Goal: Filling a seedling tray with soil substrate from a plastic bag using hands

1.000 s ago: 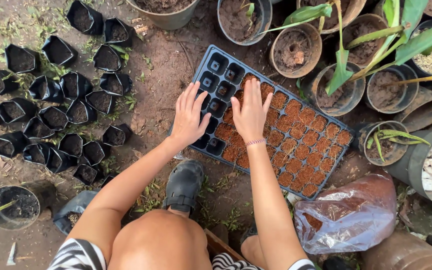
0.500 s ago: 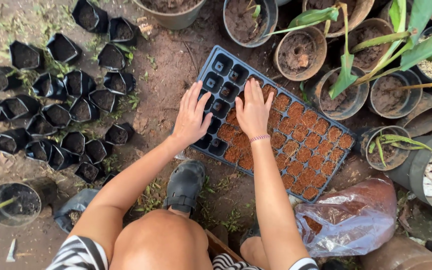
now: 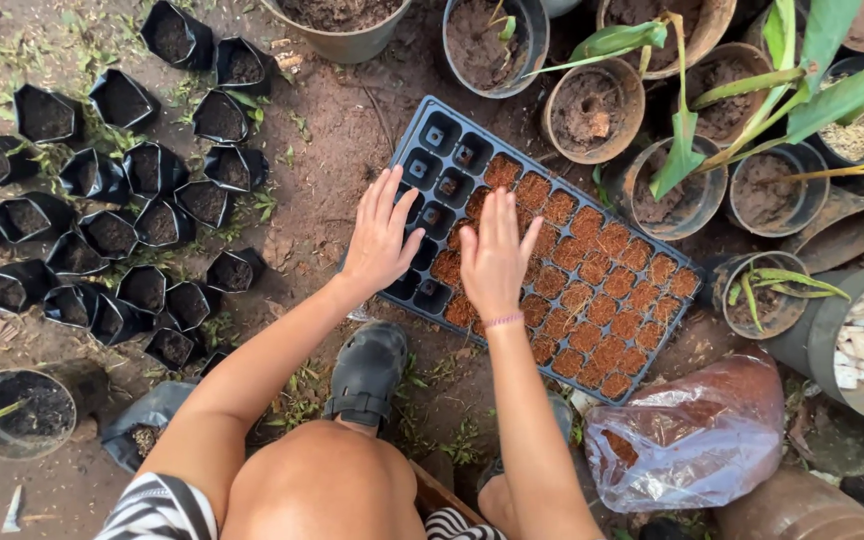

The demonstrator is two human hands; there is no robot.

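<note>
A black seedling tray (image 3: 436, 131) lies tilted on the bare soil in front of me. Most of its cells hold orange-brown coconut fibre (image 3: 592, 300); the cells at its far left end are unfilled. My left hand (image 3: 380, 235) lies flat, fingers spread, on the tray's left edge over the unfilled cells. My right hand (image 3: 495, 250) rests palm down, fingers apart, on the fibre-filled cells just right of it. Neither hand grips anything. A thin bracelet circles my right wrist.
Several small black grow bags with soil (image 3: 112, 240) crowd the left. Round pots with soil and green plants (image 3: 682, 180) ring the top and right. A clear plastic bag of fibre (image 3: 697, 435) lies at the lower right. My black shoe (image 3: 367, 370) stands below the tray.
My right hand has slid back toward me across the filled cells, uncovering the cells near the tray's far edge. My left hand has stayed in place.
</note>
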